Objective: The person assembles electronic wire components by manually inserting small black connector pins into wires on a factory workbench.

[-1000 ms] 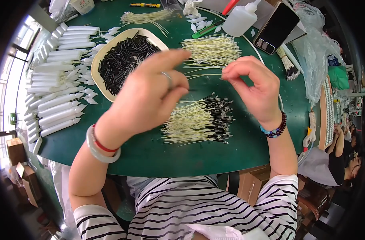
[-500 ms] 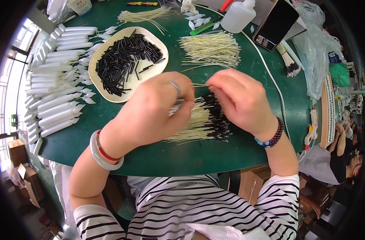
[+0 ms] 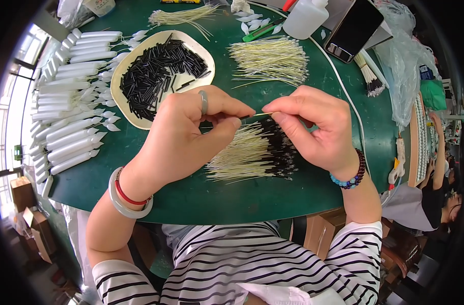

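Above the near pile, the fingertips of my left hand are closed in a pinch on a short black tube, mostly covered by them. My right hand pinches a thin pale-yellow wire that runs across to the tube; whether its end is inside cannot be made out. Below the hands lies a pile of yellow wires with black sleeves at their right ends. A cream tray of loose black tubes stands just beyond my left hand. Farther back rests a bundle of unsleeved wires.
Rows of white candle-shaped lights fill the left side. At the back are a white bottle, a green cutter, a phone and more wires. A white cable crosses the right side. Another person's arm shows far right.
My left hand has turned, its fingertips coming up to the wire, and a black tube now shows in them. My right hand has shifted slightly right, still holding the wire.
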Demonstrator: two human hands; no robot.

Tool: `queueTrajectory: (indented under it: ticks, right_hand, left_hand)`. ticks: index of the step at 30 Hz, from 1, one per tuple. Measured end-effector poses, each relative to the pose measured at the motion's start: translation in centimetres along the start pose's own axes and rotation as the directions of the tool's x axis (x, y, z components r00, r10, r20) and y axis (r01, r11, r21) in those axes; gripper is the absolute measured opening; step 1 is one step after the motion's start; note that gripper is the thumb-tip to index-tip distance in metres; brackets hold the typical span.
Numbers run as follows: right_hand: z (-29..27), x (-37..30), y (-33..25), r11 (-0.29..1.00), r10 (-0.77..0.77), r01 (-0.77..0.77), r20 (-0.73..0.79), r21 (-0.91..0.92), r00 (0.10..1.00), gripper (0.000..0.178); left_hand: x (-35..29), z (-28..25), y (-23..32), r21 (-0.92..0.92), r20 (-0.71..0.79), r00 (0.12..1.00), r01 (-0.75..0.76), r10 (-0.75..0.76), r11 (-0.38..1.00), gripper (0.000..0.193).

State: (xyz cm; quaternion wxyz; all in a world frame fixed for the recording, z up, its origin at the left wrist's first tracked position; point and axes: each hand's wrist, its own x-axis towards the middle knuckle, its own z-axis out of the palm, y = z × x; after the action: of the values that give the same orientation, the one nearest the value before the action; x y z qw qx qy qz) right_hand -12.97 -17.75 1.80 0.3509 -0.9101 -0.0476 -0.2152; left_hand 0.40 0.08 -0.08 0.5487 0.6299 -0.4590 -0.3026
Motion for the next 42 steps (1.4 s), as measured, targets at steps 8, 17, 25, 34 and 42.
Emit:
queueTrajectory:
  ticks: [8,17,25,34,42]
  right_hand:
    - [0.6,0.0,0.3,0.998,-0.061,0.060,-0.022,-0.035,0.998,0.011]
    - [1.6,-0.4,0.0,0.865,-0.293,0.277,0.029,-0.418,0.956,0.017]
    - [1.0,0.1,-0.5,0.969,-0.130,0.120,-0.031,-0.215,0.991,0.010]
    - [0.8,0.1,-0.5,0.996,-0.021,0.019,-0.020,-0.084,1.000,0.006]
    - [1.5,-0.1,-0.6,0.985,-0.064,0.068,0.029,-0.157,0.997,0.016]
  left_hand:
    - [0.0,0.2,0.1,0.022,0.000,1.000,-0.014,0.014,1.000,0.022]
    - [0.0,0.8,0.1,0.351,-0.105,0.962,-0.199,0.250,0.915,0.021]
    - [0.0,0.5,0.0,0.242,-0.092,0.979,-0.157,0.184,0.958,0.022]
    - [0.1,0.5,0.0,0.214,-0.076,0.983,-0.148,0.167,0.966,0.023]
    - [0.0,1.0,0.2,0.257,-0.144,0.981,-0.088,0.128,0.962,0.021]
